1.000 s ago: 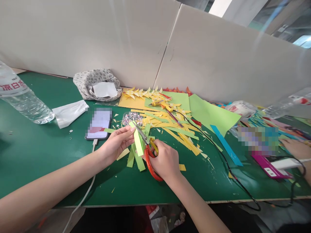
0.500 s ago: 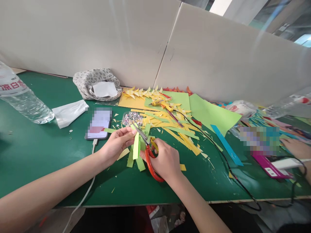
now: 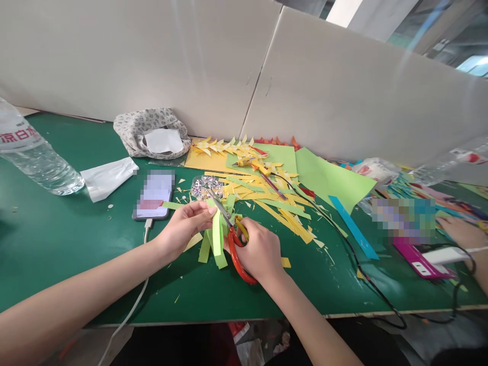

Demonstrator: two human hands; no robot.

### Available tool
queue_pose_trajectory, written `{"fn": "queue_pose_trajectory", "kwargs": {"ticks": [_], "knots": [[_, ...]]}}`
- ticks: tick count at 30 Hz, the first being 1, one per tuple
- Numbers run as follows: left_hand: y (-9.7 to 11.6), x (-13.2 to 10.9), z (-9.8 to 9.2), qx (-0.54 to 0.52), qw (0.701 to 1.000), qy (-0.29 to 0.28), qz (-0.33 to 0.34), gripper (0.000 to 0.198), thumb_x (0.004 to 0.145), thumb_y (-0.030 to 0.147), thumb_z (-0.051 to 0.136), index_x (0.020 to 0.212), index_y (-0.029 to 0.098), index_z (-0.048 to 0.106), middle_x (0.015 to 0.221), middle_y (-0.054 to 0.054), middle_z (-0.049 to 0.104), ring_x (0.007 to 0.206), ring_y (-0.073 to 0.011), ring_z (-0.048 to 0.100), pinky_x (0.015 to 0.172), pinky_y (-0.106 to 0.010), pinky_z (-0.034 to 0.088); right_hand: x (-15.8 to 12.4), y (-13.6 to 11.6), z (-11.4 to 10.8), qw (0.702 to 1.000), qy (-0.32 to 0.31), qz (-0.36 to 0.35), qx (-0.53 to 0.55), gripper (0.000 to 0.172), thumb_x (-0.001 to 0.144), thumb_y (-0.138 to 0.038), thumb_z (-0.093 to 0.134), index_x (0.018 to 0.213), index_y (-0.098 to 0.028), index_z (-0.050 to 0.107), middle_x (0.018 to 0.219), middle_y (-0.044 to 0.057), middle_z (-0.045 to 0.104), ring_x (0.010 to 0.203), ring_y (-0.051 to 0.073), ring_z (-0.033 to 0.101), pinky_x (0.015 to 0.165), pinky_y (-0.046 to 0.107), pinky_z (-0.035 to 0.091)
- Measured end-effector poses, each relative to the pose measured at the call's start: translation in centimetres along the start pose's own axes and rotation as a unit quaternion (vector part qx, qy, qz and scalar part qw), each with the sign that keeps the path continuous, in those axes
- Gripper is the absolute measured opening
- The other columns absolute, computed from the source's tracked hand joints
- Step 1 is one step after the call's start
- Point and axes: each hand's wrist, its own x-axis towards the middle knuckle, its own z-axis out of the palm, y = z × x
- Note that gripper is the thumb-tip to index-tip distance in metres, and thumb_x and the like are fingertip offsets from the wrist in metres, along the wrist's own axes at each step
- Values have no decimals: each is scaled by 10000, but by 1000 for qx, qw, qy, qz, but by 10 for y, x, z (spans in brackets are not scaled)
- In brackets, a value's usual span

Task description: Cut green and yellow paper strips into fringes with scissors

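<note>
My left hand point(image 3: 183, 226) pinches the top of a light green paper strip point(image 3: 217, 233), which hangs down in front of the scissors. My right hand point(image 3: 257, 251) grips red-handled scissors point(image 3: 233, 239), fingers through the loops, blades pointing up and left beside the strip. More green strips point(image 3: 206, 247) lie on the green table point(image 3: 68, 234) just under both hands. Yellow and green paper strips point(image 3: 274, 206) are heaped behind them.
A phone point(image 3: 154, 193) on a white cable lies left of my hands, a water bottle point(image 3: 34, 157) and white tissue point(image 3: 107, 177) further left. A cloth pouch point(image 3: 152, 132) sits by the white partition. A black cable point(image 3: 358, 264) crosses right. Another person's hand point(image 3: 463, 234) is at the right edge.
The green strip has swung from slanting to hanging nearly straight down in my left hand. The scissors and my right hand stayed almost in place.
</note>
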Motion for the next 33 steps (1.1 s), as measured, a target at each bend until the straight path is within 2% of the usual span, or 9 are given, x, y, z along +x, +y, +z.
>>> {"fn": "queue_pose_trajectory", "kwargs": {"ticks": [4,7,10,14,18,26,33], "knots": [[-2,-1,1,26,1000,1,0,140,706,267,673,695,159,584,691,31,594,652,-70,559,691,-204,465,1,0,-2,1000,-11,15,24,334,678,-461,540,566,-208,354,511,-25,480,457,105,384,457,218,204],[-2,-1,1,55,998,7,4,149,695,276,678,686,161,583,683,35,576,647,-71,554,685,-205,468,4,5,-3,994,-14,53,95,370,679,-459,558,547,-209,320,479,-44,409,439,91,318,442,216,212],[-1,0,0,91,995,29,15,158,687,294,681,699,167,589,674,35,581,640,-75,558,686,-208,471,8,13,-4,963,-55,111,240,349,698,-427,567,568,-213,323,478,-67,361,424,79,320,419,199,253],[-2,2,0,116,992,43,23,178,678,320,682,712,173,590,670,33,585,633,-82,559,695,-225,477,10,16,-4,911,-133,135,368,263,652,-381,636,699,-222,432,601,-52,529,478,99,465,456,210,369],[-4,2,0,115,992,44,24,192,669,331,688,720,169,598,695,29,575,627,-78,547,680,-219,480,8,9,-1,900,-163,124,384,271,596,-305,684,724,-213,463,712,-21,617,590,128,547,545,241,430],[-1,1,1,94,994,53,2,192,650,319,706,702,164,603,691,25,589,616,-73,556,676,-214,487,8,7,-3,891,-163,136,402,223,596,-243,653,707,-198,465,695,-14,628,600,130,562,590,261,444],[2,5,-5,71,995,74,9,203,616,303,734,706,158,625,682,16,600,606,-77,566,679,-224,492,7,5,-5,892,-181,109,399,233,611,-261,630,720,-206,432,713,-9,626,609,135,561,610,278,457]]}}
